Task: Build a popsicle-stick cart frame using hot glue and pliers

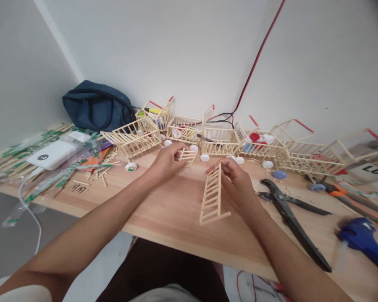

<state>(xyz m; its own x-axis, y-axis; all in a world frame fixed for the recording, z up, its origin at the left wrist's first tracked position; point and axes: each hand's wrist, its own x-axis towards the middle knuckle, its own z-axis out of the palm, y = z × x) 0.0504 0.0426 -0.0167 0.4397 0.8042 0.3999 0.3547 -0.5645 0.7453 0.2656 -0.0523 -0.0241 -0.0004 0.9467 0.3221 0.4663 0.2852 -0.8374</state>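
Observation:
My left hand [169, 160] is closed on a small ladder-like stick panel [187, 157], held over the table near the row of carts. In my right hand [234, 178] is a longer stick panel [211, 193] with several rungs, pinched at its far end. A stick juts out to the right from this panel's near end. The two panels are apart. Behind my hands stand small shopping carts built from wooden sticks [220, 144], with white bottle caps [204, 157] as wheels and red handles. Parts of my fingers are hidden behind the panels.
Pliers [286, 214], orange-handled cutters [349, 197] and a blue glue gun [362, 239] lie at the right. At the left are a white power bank [55, 151] with a cable, wrapped sticks [15, 161] and cut pieces. A blue bag [97, 105] leans against the wall.

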